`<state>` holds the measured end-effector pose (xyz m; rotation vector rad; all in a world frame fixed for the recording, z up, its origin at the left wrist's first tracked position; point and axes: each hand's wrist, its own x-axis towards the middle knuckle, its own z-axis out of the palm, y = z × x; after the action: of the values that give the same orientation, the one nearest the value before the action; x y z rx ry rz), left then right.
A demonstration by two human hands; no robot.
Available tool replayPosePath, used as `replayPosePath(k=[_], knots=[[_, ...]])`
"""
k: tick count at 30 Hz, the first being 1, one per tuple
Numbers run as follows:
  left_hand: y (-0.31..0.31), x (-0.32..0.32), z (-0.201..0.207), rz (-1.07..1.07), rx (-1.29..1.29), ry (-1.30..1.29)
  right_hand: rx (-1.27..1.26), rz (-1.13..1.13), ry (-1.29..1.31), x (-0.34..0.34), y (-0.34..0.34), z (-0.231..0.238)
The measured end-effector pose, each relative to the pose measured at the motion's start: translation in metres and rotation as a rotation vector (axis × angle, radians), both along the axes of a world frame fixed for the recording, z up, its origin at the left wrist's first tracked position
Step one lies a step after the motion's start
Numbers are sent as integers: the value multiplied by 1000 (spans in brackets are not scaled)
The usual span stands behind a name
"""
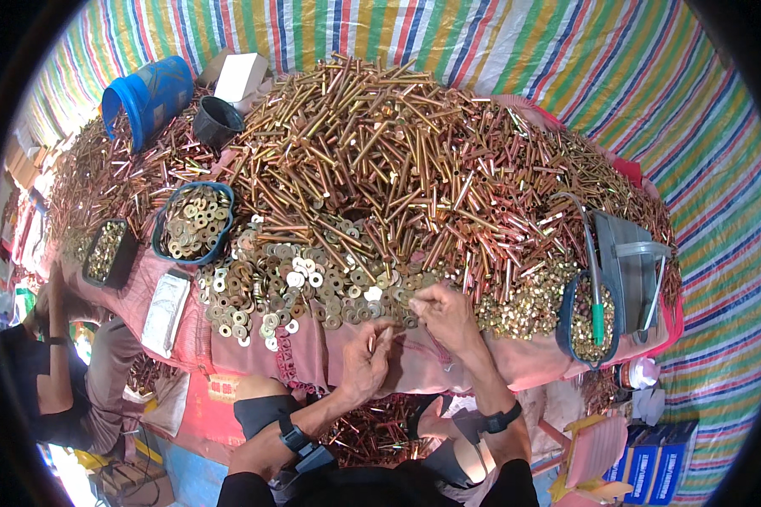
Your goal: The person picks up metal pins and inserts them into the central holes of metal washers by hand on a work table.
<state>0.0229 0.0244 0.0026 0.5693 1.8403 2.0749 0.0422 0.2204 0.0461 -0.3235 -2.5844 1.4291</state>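
We note the left hand (365, 362) at the near edge of the pink-clothed table (520, 348), its fingers curled, thumb drawn in close; whether they pinch anything we cannot tell. The right hand (448, 317) sits just beyond and to its right, fingers bent, tips near one another, beside the loose washers (304, 287); its grip, too, we cannot make out. The washers lie spread over the front of the table, mostly left of both hands, some close to the fingers. Behind them we record a broad heap of brassy and reddish bolts (355, 156). Right of the right hand, loose nuts (520, 294) reach toward a dark blue tub (564, 340) of the same, a green-handled tool (599, 325) standing in it. To the left we log a blue bowl (193, 259) full of washers, a silver packet (166, 313) just below it, and a dark oblong container (128, 264) of small metal pieces. Farther back: a blue bucket (162, 93) on its side, a black cup (217, 124) beside it.
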Motion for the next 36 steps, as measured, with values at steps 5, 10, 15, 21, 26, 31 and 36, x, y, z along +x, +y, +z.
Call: replayPosePath(k=[5, 10, 15, 21, 26, 31, 36], knots=[[-4, 1, 3, 143, -83, -15, 364, -201, 194, -46, -16, -5], [-17, -5, 4, 89, -67, -184, 509, -329, -43, -92, -25, 2], [-23, -2, 9, 72, 49, -152, 587, -306, -333, -121, -29, 14], [-49, -10, 15, 44, 8, -235, 574, -398, -372, -131, -42, 18], [-70, -11, 21, 52, 117, -258, 424, -604, -399, -148, -49, 19], [-87, -23, 24, 31, 174, -331, 260, -737, -421, -151, -51, 13], [-101, -33, 34, -3, 147, -378, 131, -708, -454, -154, -26, 1]])
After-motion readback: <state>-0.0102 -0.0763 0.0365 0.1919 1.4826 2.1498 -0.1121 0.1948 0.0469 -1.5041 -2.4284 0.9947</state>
